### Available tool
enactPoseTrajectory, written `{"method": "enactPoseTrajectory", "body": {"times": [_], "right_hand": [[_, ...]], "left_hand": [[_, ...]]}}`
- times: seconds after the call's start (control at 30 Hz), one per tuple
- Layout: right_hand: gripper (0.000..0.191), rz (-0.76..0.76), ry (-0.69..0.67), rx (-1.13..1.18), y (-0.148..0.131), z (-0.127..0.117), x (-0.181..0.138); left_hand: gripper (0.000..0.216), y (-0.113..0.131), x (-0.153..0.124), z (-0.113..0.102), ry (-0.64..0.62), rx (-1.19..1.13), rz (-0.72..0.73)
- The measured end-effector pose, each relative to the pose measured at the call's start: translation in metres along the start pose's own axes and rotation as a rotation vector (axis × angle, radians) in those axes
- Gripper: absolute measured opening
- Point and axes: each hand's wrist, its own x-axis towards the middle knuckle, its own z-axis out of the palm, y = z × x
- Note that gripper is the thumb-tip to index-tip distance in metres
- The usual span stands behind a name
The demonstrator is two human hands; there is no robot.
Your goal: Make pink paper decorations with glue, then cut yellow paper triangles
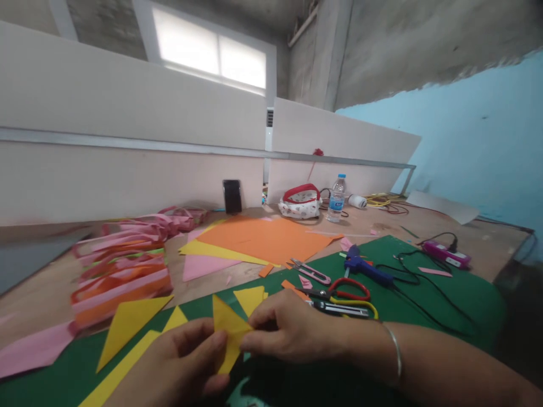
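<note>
A folded piece of yellow paper [229,330] is held between both hands low in the middle of the head view. My left hand [193,353] pinches its left side with thumb and fingers. On the opposite side, my right hand [282,328] grips the paper's right corner between thumb and forefinger. A yellow paper triangle [131,322] lies on the green mat left of my left hand. Another small yellow piece [250,298] sits just behind my right hand. Red-and-yellow-handled scissors [350,289] and a utility knife [343,308] rest behind my right wrist.
Pink and orange paper strips [123,277] are heaped at left. Orange sheets [263,237] lie behind the green mat [445,299]. A blue glue gun [367,268] trails its cable to a purple power strip [445,254]. A bottle [336,198], pouch [301,203] and phone [232,196] stand along the back.
</note>
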Motion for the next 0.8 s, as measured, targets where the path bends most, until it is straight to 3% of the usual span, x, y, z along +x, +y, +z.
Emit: {"method": "enactPoseTrajectory", "body": {"times": [0.07,0.1,0.17,0.27,0.43,0.57,0.7,0.8], "right_hand": [[0.025,-0.086,-0.128,-0.233,-0.005,-0.026,-0.004],[0.031,-0.060,-0.112,-0.388,-0.005,-0.041,-0.006],[0.028,0.169,-0.035,-0.680,0.001,-0.066,-0.008],[0.028,0.366,0.012,-0.831,0.022,-0.086,-0.010],[0.023,0.435,-0.074,-0.856,0.054,-0.081,-0.012],[0.021,0.471,-0.014,-0.842,0.059,-0.075,-0.014],[0.024,0.472,0.129,-0.766,0.042,-0.077,-0.014],[0.024,0.382,0.150,-0.615,0.014,-0.070,-0.010]], "left_hand": [[0.031,0.002,-0.003,0.002,0.020,-0.029,0.006],[0.028,0.003,-0.004,0.003,0.047,-0.023,0.010],[0.020,0.007,-0.007,0.005,0.103,0.011,0.009],[0.014,0.011,-0.010,0.004,0.141,0.002,0.031],[0.022,0.011,-0.008,0.000,0.126,-0.081,0.042],[0.018,0.012,-0.010,-0.001,0.121,-0.112,0.027],[0.016,0.013,-0.011,-0.002,0.088,-0.154,0.028],[0.012,0.011,-0.009,-0.003,0.059,-0.184,0.038]]}}
